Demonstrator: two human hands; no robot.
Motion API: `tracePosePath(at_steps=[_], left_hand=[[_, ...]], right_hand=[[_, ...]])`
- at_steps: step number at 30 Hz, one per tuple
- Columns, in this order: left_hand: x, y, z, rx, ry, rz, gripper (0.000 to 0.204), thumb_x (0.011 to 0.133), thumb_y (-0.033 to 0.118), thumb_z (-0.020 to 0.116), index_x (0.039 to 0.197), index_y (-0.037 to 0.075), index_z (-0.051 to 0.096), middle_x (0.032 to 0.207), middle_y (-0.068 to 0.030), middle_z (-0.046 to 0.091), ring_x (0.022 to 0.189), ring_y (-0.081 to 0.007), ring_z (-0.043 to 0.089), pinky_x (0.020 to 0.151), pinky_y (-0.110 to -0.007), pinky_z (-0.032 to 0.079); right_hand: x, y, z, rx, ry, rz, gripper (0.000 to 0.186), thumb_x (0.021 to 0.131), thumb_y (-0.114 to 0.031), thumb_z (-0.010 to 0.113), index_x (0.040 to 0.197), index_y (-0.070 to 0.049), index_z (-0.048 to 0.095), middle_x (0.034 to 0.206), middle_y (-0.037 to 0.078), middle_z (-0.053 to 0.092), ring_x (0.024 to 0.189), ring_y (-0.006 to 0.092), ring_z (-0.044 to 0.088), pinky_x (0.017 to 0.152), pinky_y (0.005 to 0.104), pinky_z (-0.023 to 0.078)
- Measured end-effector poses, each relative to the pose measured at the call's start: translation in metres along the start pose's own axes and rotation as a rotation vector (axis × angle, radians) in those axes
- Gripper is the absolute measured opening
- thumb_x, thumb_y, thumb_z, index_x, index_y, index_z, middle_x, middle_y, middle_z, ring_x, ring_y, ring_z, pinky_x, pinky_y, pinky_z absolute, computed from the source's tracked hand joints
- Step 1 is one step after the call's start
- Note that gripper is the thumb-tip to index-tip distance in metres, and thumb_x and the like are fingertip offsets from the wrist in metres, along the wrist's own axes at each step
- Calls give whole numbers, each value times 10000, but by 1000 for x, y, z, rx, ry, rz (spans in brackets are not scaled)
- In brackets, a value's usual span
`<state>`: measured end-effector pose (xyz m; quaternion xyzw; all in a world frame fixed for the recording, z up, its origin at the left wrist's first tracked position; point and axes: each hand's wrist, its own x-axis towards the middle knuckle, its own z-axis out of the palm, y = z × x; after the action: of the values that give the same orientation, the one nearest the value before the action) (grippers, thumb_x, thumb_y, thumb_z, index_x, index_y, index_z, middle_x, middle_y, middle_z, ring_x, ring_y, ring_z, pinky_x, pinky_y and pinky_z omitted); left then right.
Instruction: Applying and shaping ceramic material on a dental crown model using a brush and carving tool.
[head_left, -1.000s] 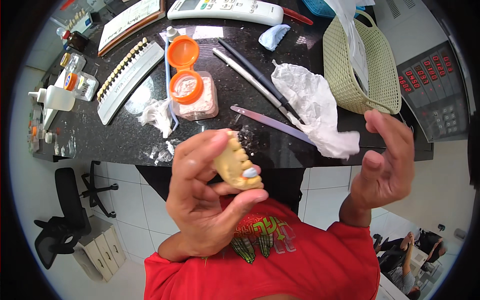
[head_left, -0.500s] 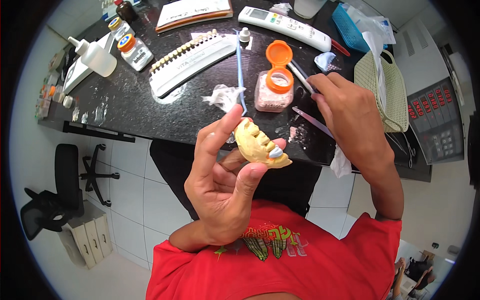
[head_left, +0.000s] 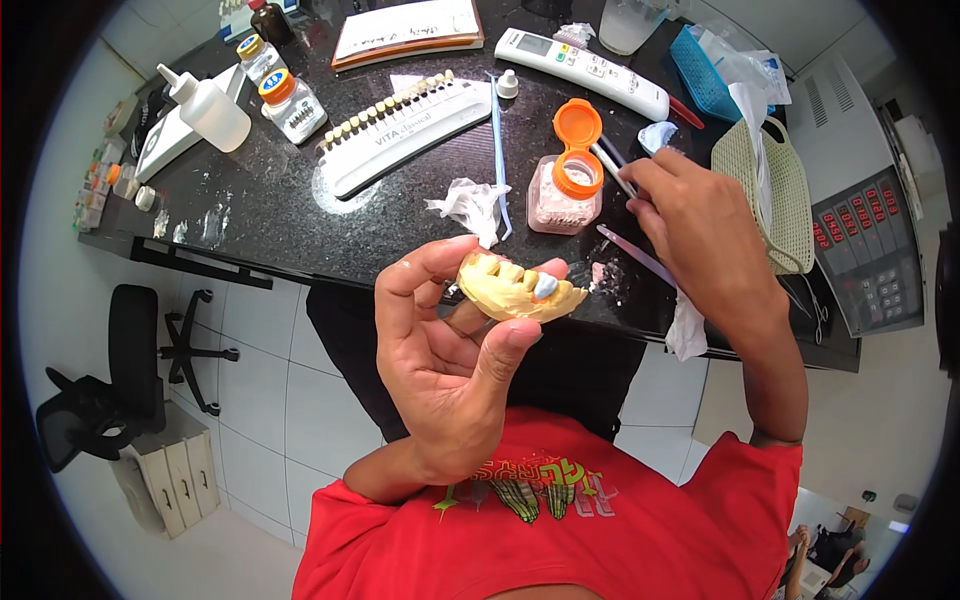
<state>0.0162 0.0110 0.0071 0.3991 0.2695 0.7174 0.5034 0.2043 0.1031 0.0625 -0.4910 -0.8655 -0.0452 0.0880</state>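
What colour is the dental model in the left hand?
Yellow; the dental model shows best in the head view.

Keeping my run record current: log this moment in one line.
left hand: holds yellow dental model with pale-blue tooth | right hand: at white rod, grip unclear | nearby: open orange-lidded jar

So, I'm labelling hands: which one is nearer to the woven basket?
Right: the right hand is just left of the woven basket; the left hand is much farther left, holding the dental model.
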Motion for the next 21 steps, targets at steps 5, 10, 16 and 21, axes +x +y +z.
tracePosePath(at_steps=[5,10,16,21], left_hand=[[2,-3,-1,37,20,32,530,857,-19,651,1283,-19,336,1206,-148,429,1105,-355,592,933,-359,526],[4,-1,3,7,61,89,514,855,-27,649,1276,-15,355,1185,-140,446,1083,-340,601,920,-364,525],[9,-6,2,6,80,53,520,835,-29,677,1254,-11,371,1158,-121,469,1078,-275,595,931,-336,512],[10,-7,2,-24,104,50,536,810,-30,709,1235,-3,385,1161,-109,465,1077,-180,547,931,-291,498]], right_hand=[[1,0,1,-23,-66,43,151,819,-61,636,956,-2,613,839,156,619,750,324,639,680,407,506],[5,7,3,51,62,51,145,791,-43,635,918,24,613,824,163,643,743,329,660,662,420,524],[4,18,-13,496,253,349,115,779,-71,656,849,-4,594,762,73,612,670,144,616,626,279,503],[-28,15,-21,647,516,288,101,822,-58,646,844,-25,553,783,58,608,718,126,619,657,255,505]])
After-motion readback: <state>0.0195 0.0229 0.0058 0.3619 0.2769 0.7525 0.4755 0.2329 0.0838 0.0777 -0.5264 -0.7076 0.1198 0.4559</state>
